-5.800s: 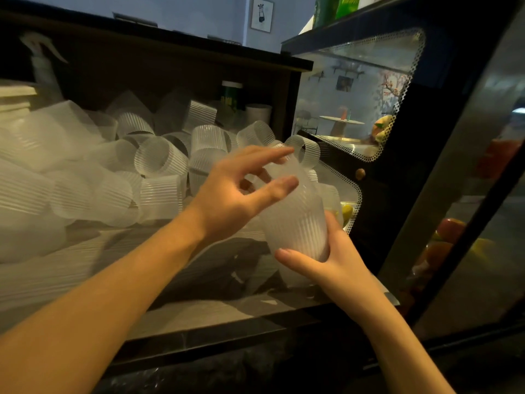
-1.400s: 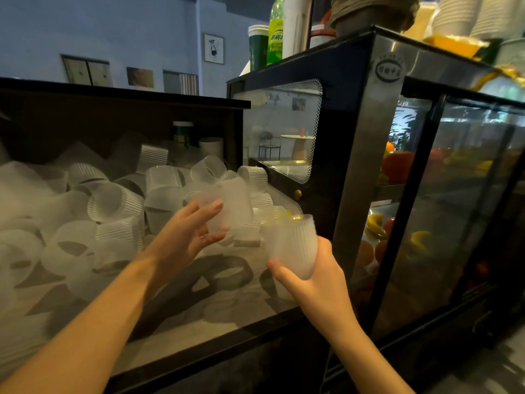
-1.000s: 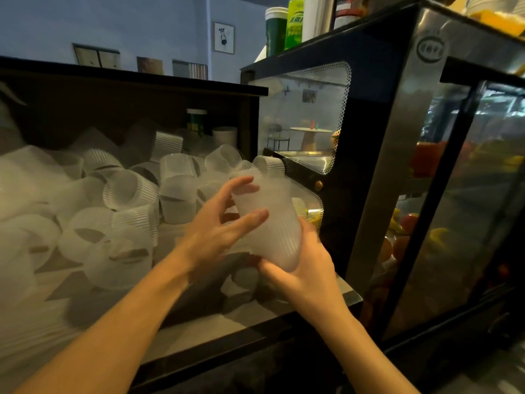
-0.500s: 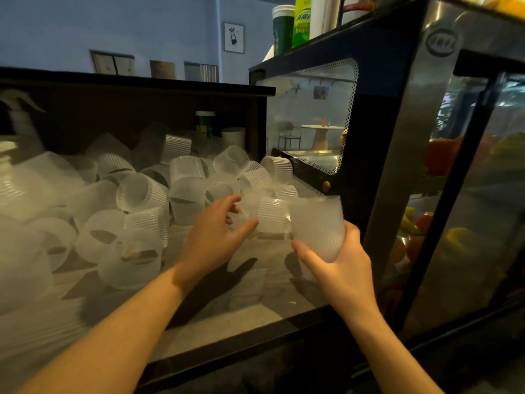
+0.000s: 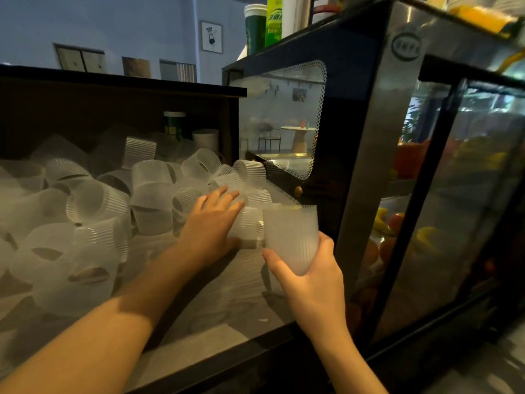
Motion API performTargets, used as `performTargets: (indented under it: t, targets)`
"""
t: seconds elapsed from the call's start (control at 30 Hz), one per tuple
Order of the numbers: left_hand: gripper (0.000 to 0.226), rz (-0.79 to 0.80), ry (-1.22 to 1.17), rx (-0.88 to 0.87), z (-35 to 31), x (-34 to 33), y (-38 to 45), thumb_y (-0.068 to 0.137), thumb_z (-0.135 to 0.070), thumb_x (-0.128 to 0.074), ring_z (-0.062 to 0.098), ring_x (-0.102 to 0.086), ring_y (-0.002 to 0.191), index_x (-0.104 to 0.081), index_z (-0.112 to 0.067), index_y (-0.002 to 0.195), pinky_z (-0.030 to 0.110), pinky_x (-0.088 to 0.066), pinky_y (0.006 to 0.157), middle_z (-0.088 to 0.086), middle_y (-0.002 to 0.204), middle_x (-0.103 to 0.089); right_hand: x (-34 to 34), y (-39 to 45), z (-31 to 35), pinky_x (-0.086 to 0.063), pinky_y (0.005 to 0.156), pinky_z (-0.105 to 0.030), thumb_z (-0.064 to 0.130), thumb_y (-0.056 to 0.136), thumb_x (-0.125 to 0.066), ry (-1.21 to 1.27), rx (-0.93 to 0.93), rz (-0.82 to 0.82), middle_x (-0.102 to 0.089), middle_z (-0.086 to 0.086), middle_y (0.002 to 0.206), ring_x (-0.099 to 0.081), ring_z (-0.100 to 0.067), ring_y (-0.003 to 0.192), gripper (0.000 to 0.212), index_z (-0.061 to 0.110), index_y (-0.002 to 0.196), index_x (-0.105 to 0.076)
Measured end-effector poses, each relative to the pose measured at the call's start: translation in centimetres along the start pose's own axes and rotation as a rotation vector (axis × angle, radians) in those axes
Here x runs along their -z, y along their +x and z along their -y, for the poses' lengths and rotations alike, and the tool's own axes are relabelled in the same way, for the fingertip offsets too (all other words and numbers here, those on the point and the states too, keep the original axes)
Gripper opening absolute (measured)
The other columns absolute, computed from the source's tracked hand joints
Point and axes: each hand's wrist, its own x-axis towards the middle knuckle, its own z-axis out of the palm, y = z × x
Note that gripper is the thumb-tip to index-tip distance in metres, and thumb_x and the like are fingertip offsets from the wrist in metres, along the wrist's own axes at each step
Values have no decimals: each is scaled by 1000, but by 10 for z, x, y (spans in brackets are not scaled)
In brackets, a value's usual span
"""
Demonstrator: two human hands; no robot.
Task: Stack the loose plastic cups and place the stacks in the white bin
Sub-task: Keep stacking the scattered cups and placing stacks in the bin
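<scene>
Holding a short stack of ribbed cups (image 5: 289, 237) upright in the right hand (image 5: 309, 282), fingers curled round its base, the person reaches the left hand (image 5: 211, 223) onto a loose cup (image 5: 247, 227) on the counter (image 5: 216, 317); whether its fingers have closed on the cup cannot be told. By the look of it the job is barely begun: a big heap of loose cups (image 5: 99, 206) remains, and no white bin shows. A glass display case (image 5: 426, 180) crowds the right side.
</scene>
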Motion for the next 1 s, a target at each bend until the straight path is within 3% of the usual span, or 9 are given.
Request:
performTargets:
  t: [0.13,0.23,0.3,0.43,0.57,0.7,0.87,1.0]
  targets:
    - [78,-181,-317,40,4,6,-7,78,-46,-75,23,-40,133,-42,-20,144,41,-30,110,5,144,-48,0,0,0,-58,76,-31,79,60,-64,1,-7,7,-48,19,111,-56,-6,98,87,39,130,-31]
    - [79,-221,-561,145,7,12,-10,74,-60,-67,15,-49,118,-49,-18,138,33,-44,95,3,133,-55,1,0,1,-58,76,-32,80,59,-63,24,-16,11,-48,19,112,-57,-7,98,88,41,130,-30]
    - [80,-256,-703,188,9,17,-11,74,-66,-57,14,-55,110,-51,-16,136,24,-48,85,2,127,-59,1,1,2,-59,76,-33,81,57,-63,60,-30,20,-49,19,113,-58,-8,98,91,41,130,-27]
    - [63,-334,-978,293,8,29,-15,83,-57,-50,9,-61,96,-46,-19,132,11,-48,66,0,115,-60,1,0,4,-59,76,-33,85,57,-61,85,-25,44,-49,18,113,-59,-9,99,92,40,130,-28]
    - [47,-350,-1258,367,9,41,-16,83,-53,-55,17,-67,96,-50,-20,117,21,-57,71,4,111,-61,4,-1,7,-59,78,-34,78,60,-64,84,-11,87,-48,16,113,-58,-10,99,86,39,128,-29]
    - [33,-207,-1626,427,4,57,-13,88,-45,-54,23,-63,107,-59,-20,109,40,-56,87,6,114,-60,5,0,10,-59,78,-34,69,64,-70,79,19,147,-46,18,113,-56,-8,101,83,42,130,-27]
    - [49,-174,-1572,314,-4,66,-13,88,-47,-61,16,-62,105,-59,-13,123,34,-53,89,-1,107,-64,6,0,9,-58,80,-33,72,61,-70,35,96,201,-46,25,117,-55,-5,105,96,41,141,-27]
    - [34,-126,-1409,121,-10,73,-16,86,-43,-56,5,-62,97,-65,-25,114,18,-50,78,-10,102,-67,5,0,10,-58,79,-31,73,60,-71,8,139,246,-42,33,115,-53,0,104,93,47,138,-26]
